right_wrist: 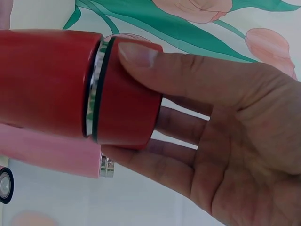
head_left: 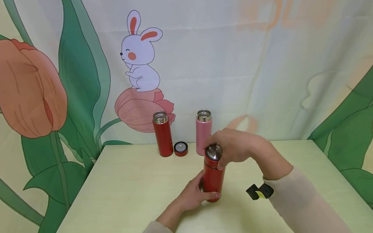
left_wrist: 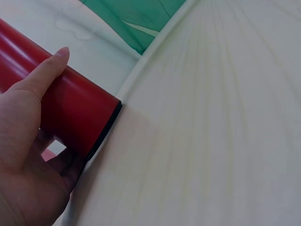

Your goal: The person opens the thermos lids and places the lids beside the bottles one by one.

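A red thermos (head_left: 213, 183) stands upright near the middle of the table, between both hands. My left hand (head_left: 189, 195) grips its lower body, thumb across the front, with the black base (left_wrist: 106, 129) down at the tabletop. From above, my right hand (head_left: 236, 145) holds the steel-topped red lid (head_left: 214, 152), thumb on one side and fingers on the other. A thin band of bare steel (right_wrist: 96, 77) shows between lid and body in the right wrist view. Just behind the lid stands a pink thermos (head_left: 203, 132) without a lid, its steel mouth exposed.
Another red thermos (head_left: 163, 139), its mouth uncovered, stands at the back left of the pink one. Between them a red lid (head_left: 181, 149) lies with its inside up. A printed cloth (head_left: 186, 64) hangs behind the back edge of the pale table (head_left: 128, 187).
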Motion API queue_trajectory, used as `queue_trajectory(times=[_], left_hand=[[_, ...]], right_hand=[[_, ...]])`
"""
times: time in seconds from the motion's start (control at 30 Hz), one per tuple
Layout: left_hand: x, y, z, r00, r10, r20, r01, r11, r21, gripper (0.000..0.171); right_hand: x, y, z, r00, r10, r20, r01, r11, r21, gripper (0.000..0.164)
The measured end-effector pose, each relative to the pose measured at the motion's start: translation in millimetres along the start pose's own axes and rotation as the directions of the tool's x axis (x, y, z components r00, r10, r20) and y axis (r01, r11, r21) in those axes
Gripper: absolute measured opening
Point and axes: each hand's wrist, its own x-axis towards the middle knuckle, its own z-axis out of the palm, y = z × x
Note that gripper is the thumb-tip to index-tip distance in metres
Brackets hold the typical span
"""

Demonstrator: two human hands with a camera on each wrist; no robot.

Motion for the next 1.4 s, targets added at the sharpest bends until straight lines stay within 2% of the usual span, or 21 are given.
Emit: queue_trajectory(times=[0.3,0.63,0.83,0.97,1.23,1.4], left_hand=[[-0.2,0.4,-0.6,1.000,0.012,0.006,-0.012,1.000,-0.007,0.074],[-0.1,2.0,0.4,1.000,0.008,-0.005,-0.008,1.000,0.008,0.074],[0.0,2.0,1.2,1.000,0.001,-0.012,-0.001,1.000,0.012,0.074],[0.4,1.6,1.4,1.000,-0.003,-0.016,0.004,1.000,0.011,0.074],[0.3,0.4,1.5,1.000,-0.003,-0.018,0.004,1.000,0.018,0.076],[0.4,0.7,1.4,1.000,0.013,-0.018,-0.012,1.000,0.017,0.074]], right_hand=[[1,3,-2,0.999,-0.033,0.024,0.033,0.999,0.008,0.058],[-1,7,-3,0.996,-0.084,0.025,0.084,0.996,0.000,0.059],[-2,7,0,0.998,-0.060,0.026,0.060,0.998,0.030,0.058],[-2,10,2,0.997,-0.075,0.027,0.073,0.995,0.069,0.058],[0,15,9,0.996,-0.075,0.042,0.069,0.991,0.111,0.071],[-1,16,10,0.999,-0.049,0.020,0.046,0.992,0.118,0.080]])
